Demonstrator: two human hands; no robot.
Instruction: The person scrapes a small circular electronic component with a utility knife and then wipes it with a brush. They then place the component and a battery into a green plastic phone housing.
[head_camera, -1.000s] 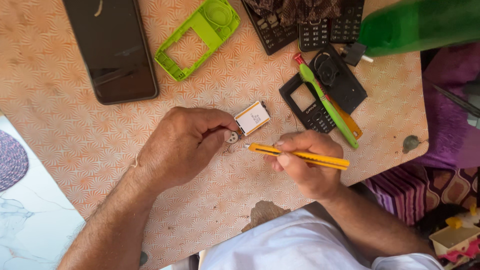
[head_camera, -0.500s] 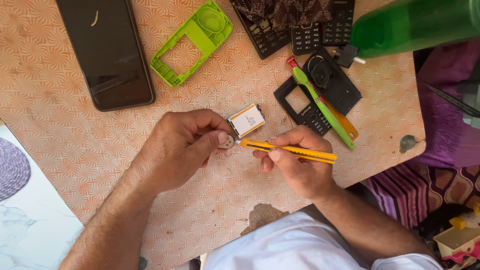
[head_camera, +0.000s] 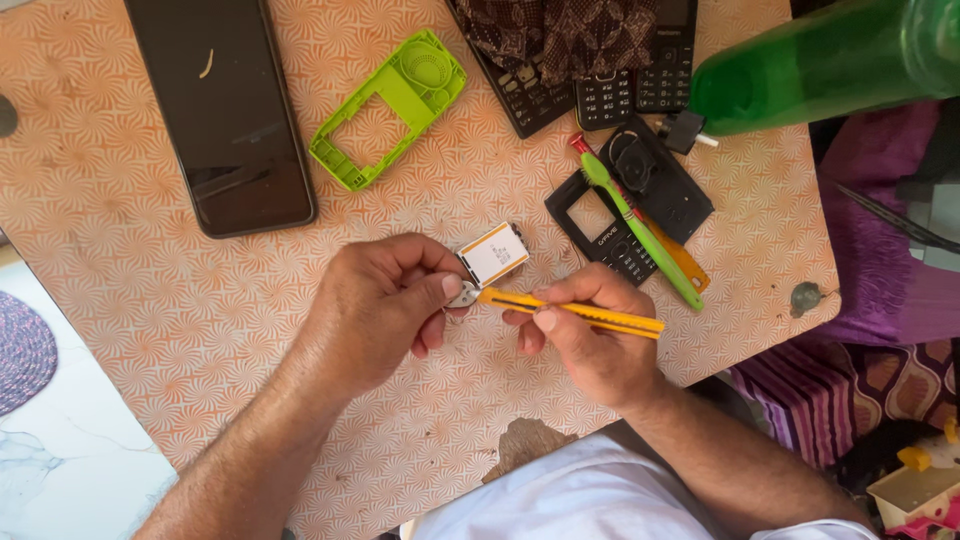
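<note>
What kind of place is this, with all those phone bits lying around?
Probably a small phone repair bench. On the patterned table lie a green phone frame, keypad phones and a black smartphone, while the hands work a yellow utility knife at a small part.

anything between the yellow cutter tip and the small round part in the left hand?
Nothing visible. The right hand holds the yellow utility knife with its tip right at the small round metal part pinched in the left hand. The white-and-orange battery lies just beyond, off that line.
</note>
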